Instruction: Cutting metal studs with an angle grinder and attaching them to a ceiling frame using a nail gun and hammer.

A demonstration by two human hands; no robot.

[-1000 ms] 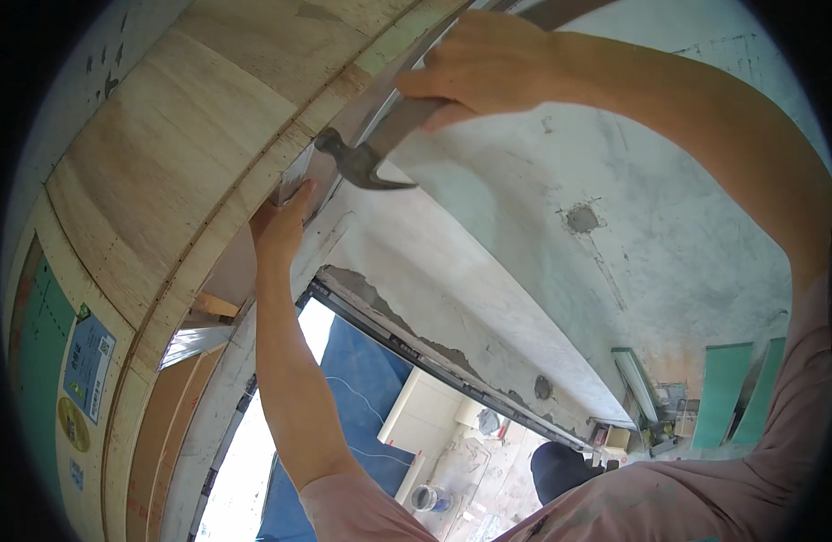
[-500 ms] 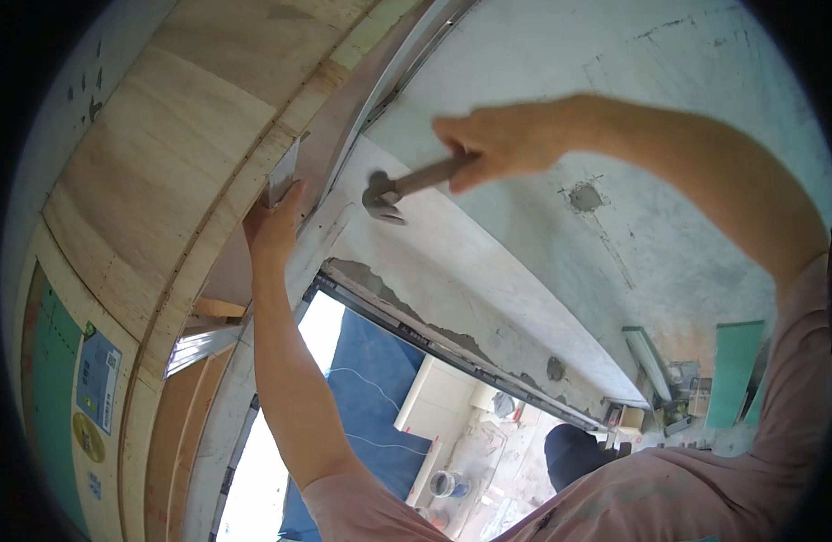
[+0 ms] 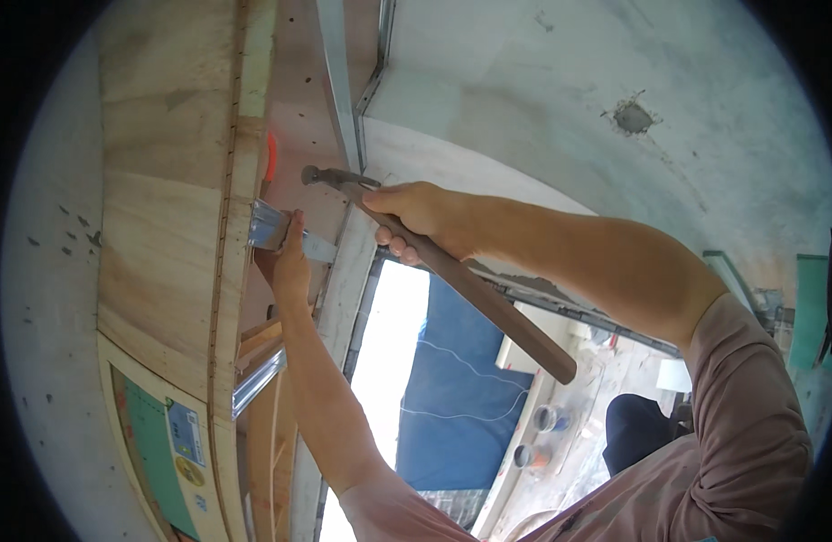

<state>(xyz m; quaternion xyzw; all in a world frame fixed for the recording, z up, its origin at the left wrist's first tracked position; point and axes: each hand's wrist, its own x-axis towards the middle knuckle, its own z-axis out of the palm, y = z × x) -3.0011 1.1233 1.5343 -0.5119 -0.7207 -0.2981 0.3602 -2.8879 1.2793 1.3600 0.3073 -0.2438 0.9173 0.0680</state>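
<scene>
My right hand (image 3: 423, 217) is wrapped round the wooden handle of a claw hammer (image 3: 506, 316), near its head. The hammer's dark metal head points left, above and a little to the right of my left hand. My left hand (image 3: 291, 271) is raised with its fingers closed round a short silver metal channel (image 3: 268, 226). One end of that channel meets the wooden edge strip (image 3: 244, 163) of the plywood panel; its other end reaches toward the wall side. The palm and some fingers of my left hand are hidden.
Plywood sheets (image 3: 168, 135) line the left, with a green board (image 3: 149, 434) lower down. Another silver channel (image 3: 258, 384) crosses the gap below my left hand. A long metal track (image 3: 339, 81) runs overhead. Below are a window opening with blue sheeting (image 3: 461, 388) and buckets (image 3: 550, 417).
My right hand has brought the hammer left and closer to my left hand, its head now beside the channel. The view has turned toward the panel. My left hand still grips the channel.
</scene>
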